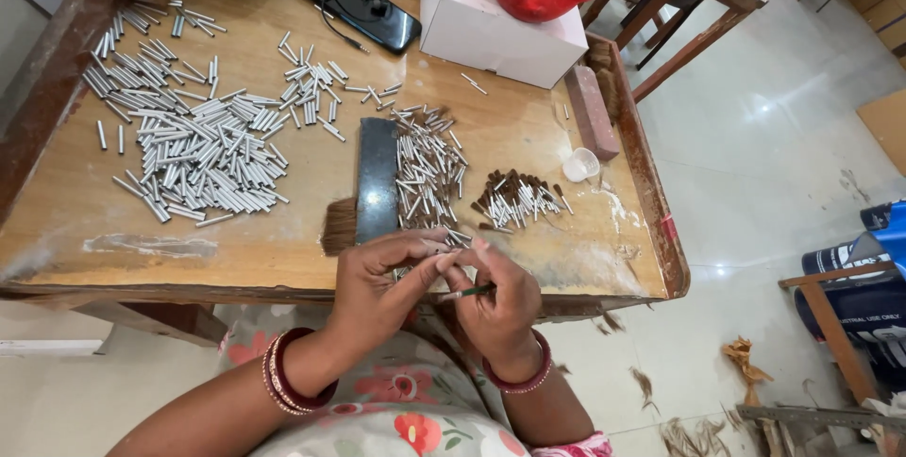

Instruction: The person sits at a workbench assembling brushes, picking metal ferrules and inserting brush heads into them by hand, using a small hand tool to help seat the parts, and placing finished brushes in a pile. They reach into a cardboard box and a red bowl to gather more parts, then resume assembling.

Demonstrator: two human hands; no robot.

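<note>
— Metal, thin and light: that small silver tube (451, 296) with its brown bristle tuft looks stiff but easy to dent, and slick. Where is it?

— Between your two hands, just over the near edge of the wooden worktop (283, 259). Your right hand (497, 301) pinches it at the tube; your left hand (382, 278) closes fingertips on its end.

— Grip there?

— Yes, I'd judge so: on the metal, lightly; the bristles would splay.
</note>
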